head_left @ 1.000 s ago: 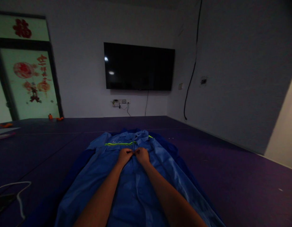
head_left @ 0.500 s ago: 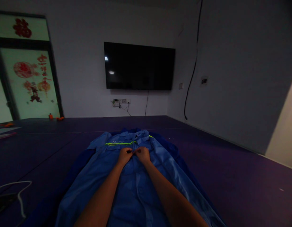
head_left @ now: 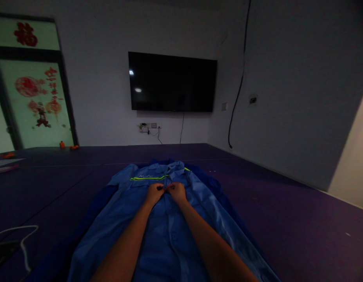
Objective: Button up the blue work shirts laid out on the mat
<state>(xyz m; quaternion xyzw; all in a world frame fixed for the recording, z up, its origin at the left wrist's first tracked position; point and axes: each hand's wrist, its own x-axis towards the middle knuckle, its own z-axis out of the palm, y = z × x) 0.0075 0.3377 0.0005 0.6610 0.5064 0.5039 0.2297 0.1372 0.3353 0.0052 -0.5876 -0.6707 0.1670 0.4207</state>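
Observation:
A blue work shirt with bright yellow-green chest stripes lies spread out in front of me, its collar at the far end. Just below the stripe, my left hand pinches the shirt's front edge. From the other side my right hand pinches the same front strip, the fingertips of both hands nearly meeting. Whatever small part sits between the fingertips is hidden. A button shows lower on the front strip. Darker blue cloth lies beneath the shirt.
The surface is dark purple matting with seams. A white cable and a dark flat object lie at near left. Small orange things stand by the door. A television hangs on the far wall; a black cable dangles at right.
Both hands stay pinched at the same spot on the shirt front. The view has shifted very slightly; the shirt lies as before.

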